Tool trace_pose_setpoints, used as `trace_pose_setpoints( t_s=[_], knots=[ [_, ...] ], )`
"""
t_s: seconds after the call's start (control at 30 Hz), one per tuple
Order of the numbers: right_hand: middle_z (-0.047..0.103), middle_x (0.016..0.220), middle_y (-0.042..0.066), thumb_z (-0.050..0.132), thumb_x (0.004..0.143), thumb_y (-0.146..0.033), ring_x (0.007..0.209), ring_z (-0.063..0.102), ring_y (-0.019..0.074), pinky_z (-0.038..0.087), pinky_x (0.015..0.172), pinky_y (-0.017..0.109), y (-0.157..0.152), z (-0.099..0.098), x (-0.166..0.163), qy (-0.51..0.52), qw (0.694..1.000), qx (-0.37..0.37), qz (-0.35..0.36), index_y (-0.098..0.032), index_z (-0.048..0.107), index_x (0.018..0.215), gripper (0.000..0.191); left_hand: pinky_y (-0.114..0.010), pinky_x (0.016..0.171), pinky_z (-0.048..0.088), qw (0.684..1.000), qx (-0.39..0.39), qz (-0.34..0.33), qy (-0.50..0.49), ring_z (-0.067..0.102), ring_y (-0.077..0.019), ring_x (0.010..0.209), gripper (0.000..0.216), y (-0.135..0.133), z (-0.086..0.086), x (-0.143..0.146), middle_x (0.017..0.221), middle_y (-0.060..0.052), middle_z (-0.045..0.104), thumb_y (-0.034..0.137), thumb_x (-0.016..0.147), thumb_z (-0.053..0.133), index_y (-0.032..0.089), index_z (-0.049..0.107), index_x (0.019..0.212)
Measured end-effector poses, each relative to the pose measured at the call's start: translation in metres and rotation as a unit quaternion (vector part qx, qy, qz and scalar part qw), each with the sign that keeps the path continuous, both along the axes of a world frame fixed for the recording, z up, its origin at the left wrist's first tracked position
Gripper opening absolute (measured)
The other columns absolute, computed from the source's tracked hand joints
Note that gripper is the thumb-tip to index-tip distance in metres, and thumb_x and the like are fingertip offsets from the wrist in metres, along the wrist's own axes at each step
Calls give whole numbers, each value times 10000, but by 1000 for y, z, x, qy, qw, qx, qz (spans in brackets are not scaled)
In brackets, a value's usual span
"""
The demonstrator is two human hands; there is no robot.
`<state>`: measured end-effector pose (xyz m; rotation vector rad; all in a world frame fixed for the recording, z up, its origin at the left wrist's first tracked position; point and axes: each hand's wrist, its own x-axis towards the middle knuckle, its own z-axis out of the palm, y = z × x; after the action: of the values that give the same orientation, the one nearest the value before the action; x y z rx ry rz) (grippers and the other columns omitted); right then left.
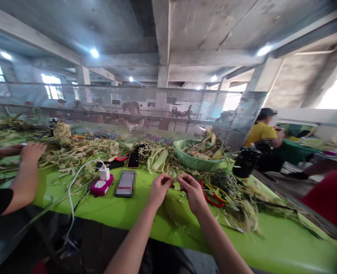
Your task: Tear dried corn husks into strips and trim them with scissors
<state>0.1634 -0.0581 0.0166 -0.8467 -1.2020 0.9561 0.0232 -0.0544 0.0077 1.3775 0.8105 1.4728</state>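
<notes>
Head view: crinkled, papery husks and a round, perforated plastic basket sit across the smooth green worktop. Nearer, the left hand and right hand almost meet, both pinching a small pale scrap between them, forearms angled inward.

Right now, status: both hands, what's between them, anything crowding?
Left hand and right hand close together over green table. Anything in the grip: too small to identify. Red-handled tool and leafy scraps beside right hand.
</notes>
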Motion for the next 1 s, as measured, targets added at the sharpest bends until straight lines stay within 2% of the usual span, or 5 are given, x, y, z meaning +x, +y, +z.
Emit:
trace_pose_setpoints(
  t_s=[0.17, 0.27, 0.4, 0.53, 1.0],
  knots=[
    [583, 689, -4, 708, 732, -341, 590, 477, 130, 389, 545, 247, 1, -2, 5, -86, 979, 97, -155, -185, 630, 790, 184, -286, 779, 416, 981, 73, 148, 98, 567, -193, 918, 303, -6, 4, -3, 973, -66, 631, 406, 752, 655, 192, 615, 963],
    [613, 798, 27, 665, 771, -278, 706, 545, 167, 443, 643, 286, -2, -1, 5, -203, 938, 188, -210, -198, 655, 813, 91, -293, 745, 397, 976, 80, 148, 139, 549, -192, 840, 319, -8, 4, -4, 832, -48, 620, 485, 808, 563, 176, 639, 829],
    [611, 903, 49, 612, 776, -170, 834, 583, 195, 481, 721, 314, -5, 1, -2, -290, 912, 247, -151, -220, 676, 806, 87, -288, 704, 382, 993, 56, 33, 97, 534, -171, 714, 488, -2, 0, -1, 657, -27, 588, 514, 890, 383, 166, 628, 652],
    [596, 959, 63, 586, 767, -147, 817, 588, 193, 495, 668, 304, -5, -1, -5, -312, 914, 236, -105, -229, 690, 824, 144, -258, 652, 375, 1000, -13, -23, 0, 509, -141, 660, 376, 4, -5, 0, 670, -12, 586, 505, 806, 535, 155, 646, 723],
    [574, 987, 64, 667, 785, -320, 648, 533, 132, 460, 582, 273, -5, -1, -5, -282, 938, 197, -51, -220, 686, 833, 113, -228, 564, 313, 994, -91, 15, -61, 430, -108, 575, 330, 6, -3, -3, 596, 6, 531, 486, 636, 681, 160, 645, 663]
  ],
)
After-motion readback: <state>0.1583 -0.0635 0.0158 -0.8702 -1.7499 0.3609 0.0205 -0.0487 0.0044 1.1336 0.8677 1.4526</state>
